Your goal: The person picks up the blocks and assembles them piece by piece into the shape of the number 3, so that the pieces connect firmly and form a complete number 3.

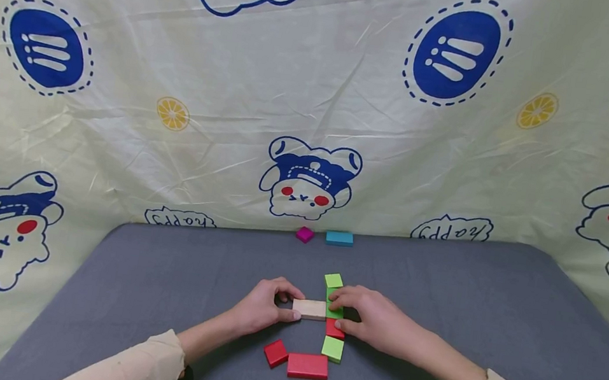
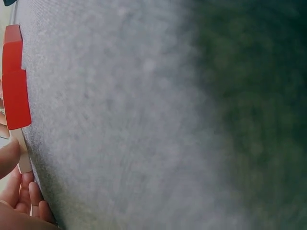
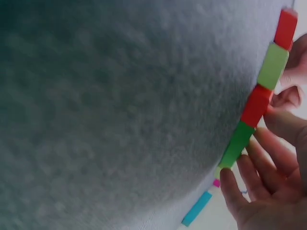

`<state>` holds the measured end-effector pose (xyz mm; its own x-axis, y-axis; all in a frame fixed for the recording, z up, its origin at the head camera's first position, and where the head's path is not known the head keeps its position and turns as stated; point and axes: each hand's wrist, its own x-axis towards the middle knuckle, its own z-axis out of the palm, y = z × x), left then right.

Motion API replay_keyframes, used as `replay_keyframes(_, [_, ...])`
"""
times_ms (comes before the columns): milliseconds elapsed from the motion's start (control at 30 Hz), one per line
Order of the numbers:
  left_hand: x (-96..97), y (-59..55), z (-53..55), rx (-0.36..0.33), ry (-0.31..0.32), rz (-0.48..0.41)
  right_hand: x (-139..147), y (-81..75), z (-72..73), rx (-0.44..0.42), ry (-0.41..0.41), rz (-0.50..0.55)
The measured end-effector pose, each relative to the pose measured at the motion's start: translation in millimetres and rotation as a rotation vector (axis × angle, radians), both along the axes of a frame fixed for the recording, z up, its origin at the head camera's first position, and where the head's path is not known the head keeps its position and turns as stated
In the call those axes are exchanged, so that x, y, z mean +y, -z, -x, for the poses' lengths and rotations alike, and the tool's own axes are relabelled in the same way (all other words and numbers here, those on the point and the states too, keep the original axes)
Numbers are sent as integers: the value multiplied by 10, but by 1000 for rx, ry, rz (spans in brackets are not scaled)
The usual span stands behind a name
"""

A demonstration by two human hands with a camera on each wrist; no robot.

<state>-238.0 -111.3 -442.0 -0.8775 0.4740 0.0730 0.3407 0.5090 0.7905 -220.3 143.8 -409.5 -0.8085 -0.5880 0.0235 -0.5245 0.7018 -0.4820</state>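
A pale plain wooden block [image 1: 309, 309] lies flat on the grey table in the head view. My left hand [image 1: 268, 306] pinches its left end between thumb and fingers. The block's right end meets a row of blocks: a far light green one [image 1: 333, 280], a green one [image 1: 334, 313], a red one [image 1: 332, 328] and a near light green one [image 1: 333, 348]. My right hand [image 1: 380, 319] holds this row from the right, fingers on the green block [image 3: 237, 144] and thumb at the red block [image 3: 256, 106]. Its fingers partly cover the green block in the head view.
Close to me lie a red rectangular block [image 1: 307, 366] and a tilted smaller red block [image 1: 276, 353]. By the table's back edge sit a magenta block [image 1: 305, 234] and a blue block [image 1: 340, 239]. A printed curtain [image 1: 226, 167] hangs behind the table.
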Motion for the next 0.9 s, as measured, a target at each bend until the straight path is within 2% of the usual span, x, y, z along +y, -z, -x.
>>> replay_keyframes(300, [28, -18, -62, 25, -29, -10, -23, -9, -48, -15, 41, 18])
replay_keyframes(433, [43, -52, -34, 5, -8, 9, -18, -13, -58, -16, 51, 15])
replay_keyframes(600, [46, -185, 91, -72, 61, 41, -32, -21, -59, -6, 50, 18])
replay_keyframes(667, [55, -254, 158, -81, 76, 58, -35, -21, -58, -5, 47, 19])
replay_keyframes(767, [84, -343, 279, -41, 73, 89, -28, -12, -58, -5, 38, 18])
replay_keyframes(900, [144, -428, 471, 65, 30, 141, -18, -2, -53, -1, 24, 22])
